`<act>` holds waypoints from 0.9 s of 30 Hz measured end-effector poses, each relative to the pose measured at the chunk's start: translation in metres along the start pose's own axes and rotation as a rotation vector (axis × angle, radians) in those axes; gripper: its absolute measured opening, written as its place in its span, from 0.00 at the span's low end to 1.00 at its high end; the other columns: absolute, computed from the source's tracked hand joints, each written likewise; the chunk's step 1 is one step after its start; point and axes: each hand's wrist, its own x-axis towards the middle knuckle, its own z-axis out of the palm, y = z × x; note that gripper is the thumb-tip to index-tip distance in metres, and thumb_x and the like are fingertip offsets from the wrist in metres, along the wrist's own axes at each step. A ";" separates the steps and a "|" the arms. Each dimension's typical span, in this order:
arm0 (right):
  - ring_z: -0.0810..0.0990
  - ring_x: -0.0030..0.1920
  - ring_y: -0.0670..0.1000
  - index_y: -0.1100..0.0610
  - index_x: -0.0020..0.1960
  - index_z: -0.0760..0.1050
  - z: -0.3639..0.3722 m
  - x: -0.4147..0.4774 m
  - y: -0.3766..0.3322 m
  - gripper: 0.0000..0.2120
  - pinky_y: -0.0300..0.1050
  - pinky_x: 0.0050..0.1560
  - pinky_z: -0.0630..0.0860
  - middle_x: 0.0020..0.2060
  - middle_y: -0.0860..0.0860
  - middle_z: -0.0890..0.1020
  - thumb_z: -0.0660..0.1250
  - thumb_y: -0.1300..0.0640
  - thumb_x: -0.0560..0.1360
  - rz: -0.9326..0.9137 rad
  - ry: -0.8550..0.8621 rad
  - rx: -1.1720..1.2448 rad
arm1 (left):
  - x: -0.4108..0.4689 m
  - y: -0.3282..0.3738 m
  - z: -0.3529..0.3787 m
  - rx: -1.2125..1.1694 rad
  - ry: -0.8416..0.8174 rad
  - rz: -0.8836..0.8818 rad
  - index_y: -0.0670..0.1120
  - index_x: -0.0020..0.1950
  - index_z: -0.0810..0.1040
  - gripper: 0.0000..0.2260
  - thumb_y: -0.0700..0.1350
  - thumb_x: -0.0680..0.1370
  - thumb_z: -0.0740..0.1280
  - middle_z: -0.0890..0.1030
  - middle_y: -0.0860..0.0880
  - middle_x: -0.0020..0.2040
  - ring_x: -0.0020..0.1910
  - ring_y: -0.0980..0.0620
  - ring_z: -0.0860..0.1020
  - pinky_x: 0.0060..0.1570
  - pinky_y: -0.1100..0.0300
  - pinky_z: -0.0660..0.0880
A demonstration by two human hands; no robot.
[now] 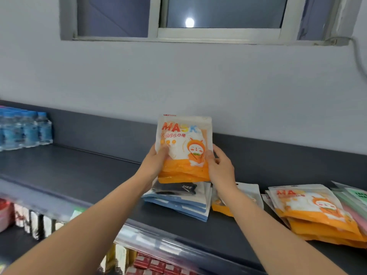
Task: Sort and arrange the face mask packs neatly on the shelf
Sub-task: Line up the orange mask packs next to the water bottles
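Left hand (156,161) grips the left edge of the held orange mask packs (184,147), thumb across the front; right hand (220,165) clamps the right edge, fingers curled behind; the layered lower edges suggest several packs held together, upright, print facing the camera, lifted just above the mixed stack (178,205) of blue-and-white packs on the shelf (79,171). Step judged in hand: squaring the orange bundle before placing it with its own kind. Recommended: tap the lower edges level, keep both hands at mid-height so the slippery film does not fan out, then carry the bundle right to the orange stack (309,211) and lay it print-up, edges flush. Obstructions noted: a black pack (174,189) lies on top of the mixed stack directly under the bundle; a loose pack (248,193) lies under the right wrist, in the path to the right; green and pink packs (355,203) lie against the orange stack's far side. Water bottles (25,130) stand well apart at the left end.
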 end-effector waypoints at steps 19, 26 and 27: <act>0.76 0.64 0.51 0.44 0.72 0.69 0.275 -0.022 -0.075 0.21 0.57 0.61 0.78 0.67 0.47 0.76 0.59 0.42 0.80 0.008 -0.206 0.031 | 0.006 0.019 -0.287 0.313 0.337 -0.016 0.56 0.77 0.58 0.25 0.57 0.81 0.59 0.75 0.50 0.61 0.53 0.48 0.79 0.50 0.52 0.78; 0.78 0.55 0.51 0.47 0.73 0.69 0.366 -0.023 -0.092 0.21 0.50 0.46 0.83 0.65 0.49 0.75 0.58 0.44 0.81 0.058 -0.259 -0.003 | 0.035 0.015 -0.378 0.380 0.373 -0.064 0.56 0.76 0.62 0.23 0.58 0.81 0.57 0.70 0.47 0.71 0.65 0.43 0.73 0.63 0.43 0.72; 0.78 0.53 0.50 0.47 0.73 0.69 0.376 -0.022 -0.093 0.21 0.48 0.45 0.83 0.65 0.49 0.75 0.58 0.44 0.81 0.062 -0.271 -0.013 | 0.040 0.014 -0.388 0.381 0.373 -0.075 0.56 0.76 0.62 0.23 0.58 0.81 0.56 0.70 0.47 0.71 0.65 0.42 0.72 0.64 0.43 0.71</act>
